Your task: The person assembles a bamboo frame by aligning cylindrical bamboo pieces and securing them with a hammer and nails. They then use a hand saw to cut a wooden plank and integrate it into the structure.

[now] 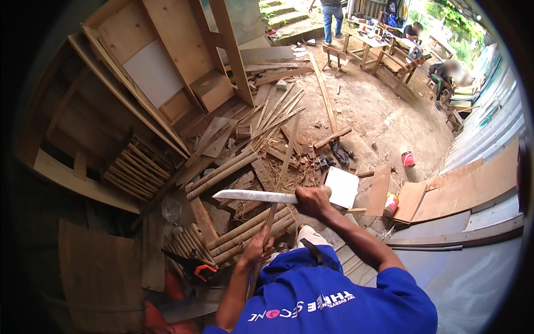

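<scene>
My right hand [313,201] is closed around the handle of a machete [250,196]. Its long pale blade points left and lies across a thin wooden strip [288,153]. Lower down, my left hand [258,246] grips that strip, which runs slantwise up and away from me. Bamboo poles [245,236] lie in a row just under the blade and beside my left hand. A handsaw with an orange handle [203,271] rests to the left of that hand. Whether the blade cuts into the strip or only touches it, I cannot tell.
Tall wooden cabinet frames [167,67] stand at the left. Scrap strips and offcuts [278,114] litter the ground ahead. A white board [341,188], plywood sheets [461,192] and a red can [408,160] lie to the right. Several people are near benches [395,61] at the back.
</scene>
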Available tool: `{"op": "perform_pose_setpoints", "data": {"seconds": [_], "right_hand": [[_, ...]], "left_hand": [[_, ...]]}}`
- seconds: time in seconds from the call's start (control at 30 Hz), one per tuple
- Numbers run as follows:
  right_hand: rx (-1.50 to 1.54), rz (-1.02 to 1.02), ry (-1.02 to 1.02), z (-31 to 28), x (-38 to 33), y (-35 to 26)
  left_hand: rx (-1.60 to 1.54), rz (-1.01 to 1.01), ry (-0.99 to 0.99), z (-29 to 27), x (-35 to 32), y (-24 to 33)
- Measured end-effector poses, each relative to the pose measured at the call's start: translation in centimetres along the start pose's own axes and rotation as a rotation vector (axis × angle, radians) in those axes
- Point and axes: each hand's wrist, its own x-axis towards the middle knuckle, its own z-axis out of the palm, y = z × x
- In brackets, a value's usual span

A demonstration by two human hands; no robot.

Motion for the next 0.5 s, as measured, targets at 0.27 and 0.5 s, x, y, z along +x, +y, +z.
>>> {"op": "perform_pose_setpoints", "data": {"seconds": [0.27,0.5], "right_hand": [[0.060,-0.101,-0.108,-0.1,2.1,0.0],[-0.066,-0.167,-0.228,0.0,3.9,1.7]], "left_hand": [[-0.042,0.029,0.051,-0.6,-0.7,-0.9],[-0.141,-0.006,0.037,-0.2,-0.6,-1.3]]}}
